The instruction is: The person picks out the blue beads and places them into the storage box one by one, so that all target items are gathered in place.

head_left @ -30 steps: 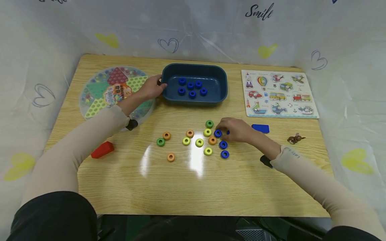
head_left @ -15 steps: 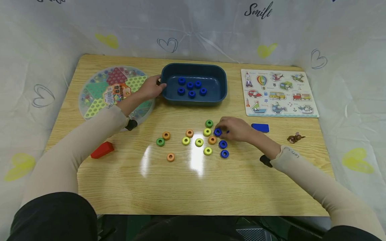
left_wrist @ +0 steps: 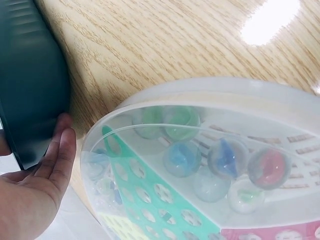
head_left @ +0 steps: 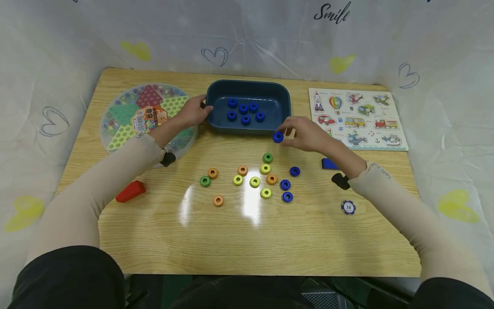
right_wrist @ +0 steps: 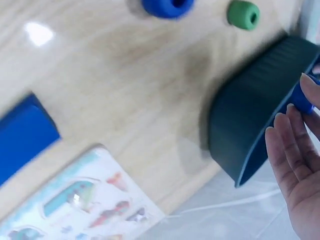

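My left hand [head_left: 193,112] grips the left end of a dark teal plastic tub [head_left: 248,129]; in the left wrist view its fingers [left_wrist: 62,155] lie along the outer wall, thumb at the rim. Several blue rings [head_left: 243,108] lie inside the tub. Between thumb and fingertips, my right hand [head_left: 305,135] pinches another blue ring [head_left: 278,137] at the tub's front right corner. The right wrist view has that hand [right_wrist: 305,185] overlapping the tub's rim, with the held ring [right_wrist: 301,100] partly hidden. On the table, three blue rings [head_left: 285,185] lie in front of that hand.
Green, yellow [head_left: 254,182] and orange rings [head_left: 218,201] lie scattered mid-table. A round marble game case [head_left: 150,118] sits left, above a red block [head_left: 131,191]. At right are a picture puzzle board [head_left: 359,118], a blue block [head_left: 329,164] and a poker chip [head_left: 348,207].
My right hand has picked a blue ring off the table and carried it up toward the tub. Its arm now covers the small brown figure and uncovers the poker chip. The left hand stays put.
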Demonstrator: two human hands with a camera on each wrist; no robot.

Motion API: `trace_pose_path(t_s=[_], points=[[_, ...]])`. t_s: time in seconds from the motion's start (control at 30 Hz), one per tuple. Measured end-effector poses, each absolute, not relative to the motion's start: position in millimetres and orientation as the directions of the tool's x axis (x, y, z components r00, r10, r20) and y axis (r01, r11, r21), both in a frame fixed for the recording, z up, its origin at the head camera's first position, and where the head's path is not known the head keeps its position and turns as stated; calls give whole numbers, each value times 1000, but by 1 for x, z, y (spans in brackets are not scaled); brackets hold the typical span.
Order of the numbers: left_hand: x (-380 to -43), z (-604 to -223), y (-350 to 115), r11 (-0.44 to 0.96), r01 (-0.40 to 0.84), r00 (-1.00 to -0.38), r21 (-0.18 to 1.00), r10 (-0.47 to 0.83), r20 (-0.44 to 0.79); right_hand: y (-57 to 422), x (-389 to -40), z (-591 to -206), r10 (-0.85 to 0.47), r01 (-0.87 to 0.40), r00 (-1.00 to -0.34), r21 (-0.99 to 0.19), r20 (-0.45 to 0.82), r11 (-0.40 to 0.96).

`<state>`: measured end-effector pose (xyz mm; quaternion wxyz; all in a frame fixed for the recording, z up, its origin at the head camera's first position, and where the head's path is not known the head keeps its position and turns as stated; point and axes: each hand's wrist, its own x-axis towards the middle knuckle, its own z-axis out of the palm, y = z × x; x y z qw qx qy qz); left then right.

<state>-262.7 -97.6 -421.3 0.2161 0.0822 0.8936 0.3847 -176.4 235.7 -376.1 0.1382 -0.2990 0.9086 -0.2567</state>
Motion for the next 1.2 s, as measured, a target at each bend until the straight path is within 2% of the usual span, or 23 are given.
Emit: trace_pose_path(t_s=[0.3,0.6,0.93,1.2], points=[[-263,-422,-103,688,-16,-894,725,315,-318,214,-230,-360,-552,-417,-816,-489,-170,766],[-264,-423,-101,692,14,-895,722,330,-299,208,-274,-376,-485,-354,-849,-454,-211,817],[-256,-422,-104,713,-18,-891,701,306,-335,188,-299,-401,-468,-373,-849,-350,-244,859],[-263,-420,-100,706,1,-895,708,316,-313,183,-301,-405,-464,-362,-836,-342,-294,868]])
